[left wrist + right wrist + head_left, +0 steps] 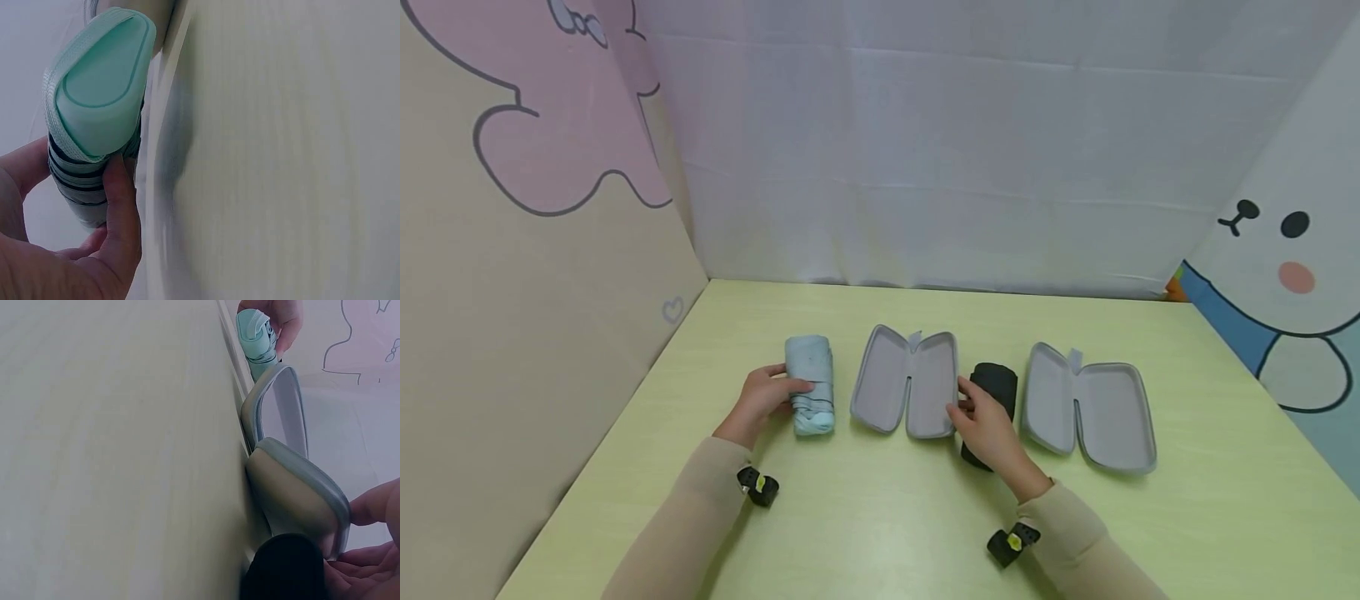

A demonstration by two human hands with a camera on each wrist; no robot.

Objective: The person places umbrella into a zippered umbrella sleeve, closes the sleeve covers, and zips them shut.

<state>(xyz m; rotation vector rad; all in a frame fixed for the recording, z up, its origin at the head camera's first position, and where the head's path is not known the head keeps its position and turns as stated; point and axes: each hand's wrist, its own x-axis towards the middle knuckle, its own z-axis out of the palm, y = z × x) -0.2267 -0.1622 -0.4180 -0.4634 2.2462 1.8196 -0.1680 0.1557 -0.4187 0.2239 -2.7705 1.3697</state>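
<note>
In the head view, my left hand (763, 402) grips a folded mint-green umbrella (810, 360) lying on the table at the left. Its rounded handle end (103, 69) and wrist strap (55, 125) show in the left wrist view, with fingers and thumb around the pleated cloth. My right hand (991, 427) pinches the right edge of an open grey zip case (882, 379), which lies spread in two halves. Under that hand lies a black rolled bundle (996, 379), partly hidden; its kind cannot be told.
A second open grey case (1116, 412) lies to the right of the black bundle. The pale yellow-green table (880, 517) ends at a white cloth backdrop (925, 167). A side wall with a pink drawing (572, 125) stands at the left, another printed wall at the right.
</note>
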